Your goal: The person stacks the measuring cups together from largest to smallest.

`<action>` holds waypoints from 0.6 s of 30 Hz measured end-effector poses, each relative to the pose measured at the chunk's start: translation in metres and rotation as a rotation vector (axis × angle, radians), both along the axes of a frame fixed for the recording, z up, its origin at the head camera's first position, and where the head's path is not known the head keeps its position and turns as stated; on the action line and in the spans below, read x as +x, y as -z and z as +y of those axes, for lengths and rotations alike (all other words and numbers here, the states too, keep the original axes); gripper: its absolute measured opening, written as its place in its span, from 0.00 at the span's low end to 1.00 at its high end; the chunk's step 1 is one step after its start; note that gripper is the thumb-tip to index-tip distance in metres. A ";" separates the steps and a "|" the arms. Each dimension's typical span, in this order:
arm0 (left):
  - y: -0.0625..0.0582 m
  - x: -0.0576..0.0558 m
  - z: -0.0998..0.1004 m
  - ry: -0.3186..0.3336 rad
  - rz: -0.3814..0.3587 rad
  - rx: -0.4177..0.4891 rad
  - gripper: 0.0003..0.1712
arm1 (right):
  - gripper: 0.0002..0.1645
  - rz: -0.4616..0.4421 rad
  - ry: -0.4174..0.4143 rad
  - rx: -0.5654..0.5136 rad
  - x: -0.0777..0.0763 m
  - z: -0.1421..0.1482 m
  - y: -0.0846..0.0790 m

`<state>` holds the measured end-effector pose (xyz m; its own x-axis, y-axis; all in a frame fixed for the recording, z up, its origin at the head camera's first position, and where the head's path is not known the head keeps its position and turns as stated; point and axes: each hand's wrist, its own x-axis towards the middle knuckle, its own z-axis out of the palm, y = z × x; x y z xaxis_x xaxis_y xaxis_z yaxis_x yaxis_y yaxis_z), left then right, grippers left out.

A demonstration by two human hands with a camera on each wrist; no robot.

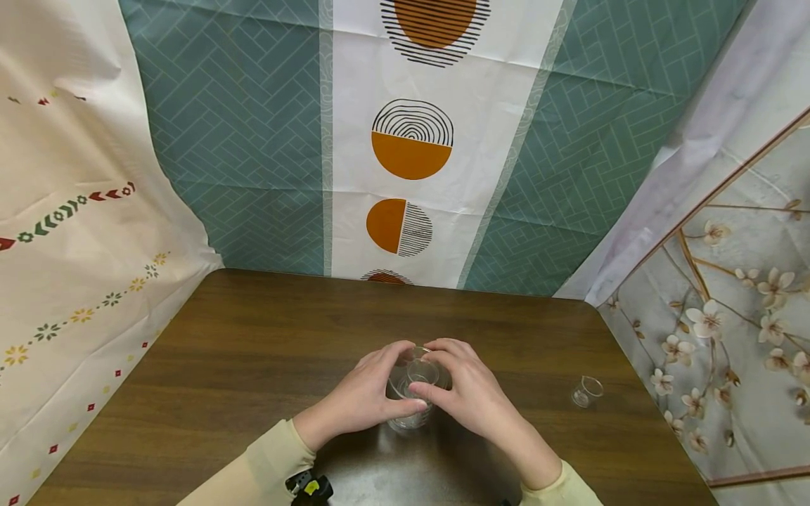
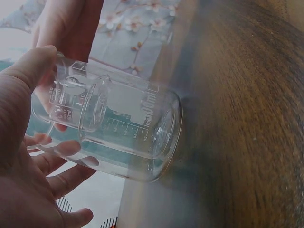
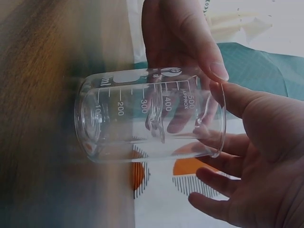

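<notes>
Large beaker [image 3: 123,123]: clear glass, white graduations, upright on brown table [image 1: 266,330]; smaller beakers [image 2: 121,121] nested inside. I see left hand [image 1: 363,396] and right hand [image 1: 471,390] curled around its upper part.

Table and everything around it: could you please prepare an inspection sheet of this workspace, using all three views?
Surface: brown wood-grain table, shiny near the person.
Job's things: large beaker upright, with at least one inner beaker; small beaker apart, toward the table's right side.
Clutter: nothing seen.
Left hand: curved around the large beaker, near its rim.
Right hand: curved around the opposite side, thumb at the rim.
Cables: nothing seen.
Surroundings: green-and-white cloth behind, cream patterned cloth left, flowered cloth right.
</notes>
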<state>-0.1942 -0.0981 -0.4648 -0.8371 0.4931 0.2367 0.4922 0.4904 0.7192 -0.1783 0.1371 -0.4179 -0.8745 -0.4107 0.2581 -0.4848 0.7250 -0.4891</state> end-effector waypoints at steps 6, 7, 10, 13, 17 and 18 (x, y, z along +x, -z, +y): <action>0.000 0.000 0.000 0.006 0.000 0.004 0.53 | 0.25 -0.012 0.010 0.010 -0.002 -0.001 0.001; 0.000 0.000 0.000 0.007 0.000 0.005 0.54 | 0.26 -0.013 0.010 0.013 -0.002 -0.001 0.001; -0.001 0.000 0.000 0.011 -0.002 0.007 0.54 | 0.26 -0.021 0.012 0.023 -0.004 -0.002 0.002; -0.001 0.000 0.000 0.012 -0.004 0.007 0.53 | 0.26 -0.038 0.010 0.029 -0.005 -0.003 0.002; 0.000 0.000 0.000 0.009 -0.011 0.008 0.54 | 0.27 -0.061 0.005 0.038 -0.007 -0.004 0.001; 0.000 0.000 0.000 0.009 -0.012 0.008 0.54 | 0.27 -0.065 0.003 0.041 -0.008 -0.004 0.000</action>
